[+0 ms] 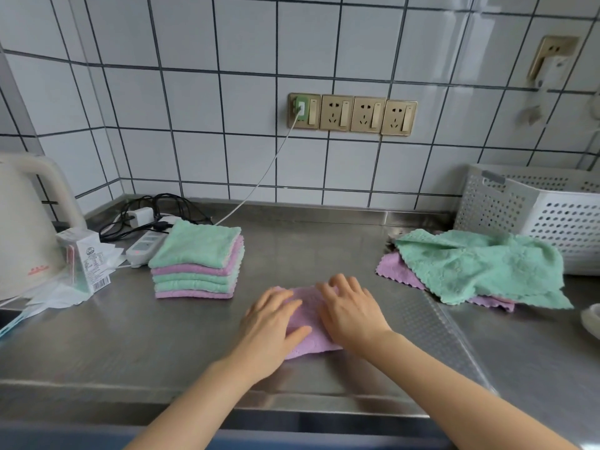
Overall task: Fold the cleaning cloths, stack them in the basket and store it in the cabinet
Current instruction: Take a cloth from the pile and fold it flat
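A folded purple cloth lies on the steel counter in front of me. My left hand and my right hand both press flat on it, fingers spread. To the left stands a neat stack of folded green and purple cloths. At the right, an unfolded green cloth lies crumpled over an unfolded purple cloth. Behind them sits a white perforated basket against the tiled wall.
A cream kettle, a small carton and plastic wrappers crowd the left edge. A power strip with black cables lies behind the stack. A white dish rim shows at far right. Wall sockets hold a charger with a cable.
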Demonstrator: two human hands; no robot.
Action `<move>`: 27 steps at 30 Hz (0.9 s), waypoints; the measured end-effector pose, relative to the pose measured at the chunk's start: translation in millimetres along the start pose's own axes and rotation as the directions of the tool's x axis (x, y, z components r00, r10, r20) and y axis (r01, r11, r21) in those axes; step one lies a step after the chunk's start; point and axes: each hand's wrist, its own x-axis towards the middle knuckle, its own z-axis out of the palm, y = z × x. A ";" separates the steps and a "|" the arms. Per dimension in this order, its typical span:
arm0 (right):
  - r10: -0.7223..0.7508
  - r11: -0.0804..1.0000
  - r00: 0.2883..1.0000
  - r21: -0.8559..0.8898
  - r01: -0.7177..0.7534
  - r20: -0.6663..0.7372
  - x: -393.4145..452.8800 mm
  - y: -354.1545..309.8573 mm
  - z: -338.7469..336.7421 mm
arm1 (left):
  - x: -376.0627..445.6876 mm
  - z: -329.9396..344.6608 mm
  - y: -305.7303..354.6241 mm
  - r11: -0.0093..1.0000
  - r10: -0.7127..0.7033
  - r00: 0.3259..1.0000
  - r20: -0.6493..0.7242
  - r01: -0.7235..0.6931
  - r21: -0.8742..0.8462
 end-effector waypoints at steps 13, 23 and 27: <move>0.022 0.995 0.970 0.086 -0.044 0.244 -35.3 31.9 8.3 | -12.4 -17.2 7.7 0.821 -0.300 0.911 0.283 0.398 -0.410; 0.203 0.962 0.942 0.126 -0.243 0.267 -28.9 33.3 38.9 | -0.8 -21.5 14.2 -0.167 -0.515 0.744 0.426 0.400 -0.901; 0.222 0.833 0.955 0.470 -0.291 0.198 -6.9 -3.4 18.8 | -2.5 -52.5 -3.3 -0.079 -0.473 0.850 0.232 0.221 -0.972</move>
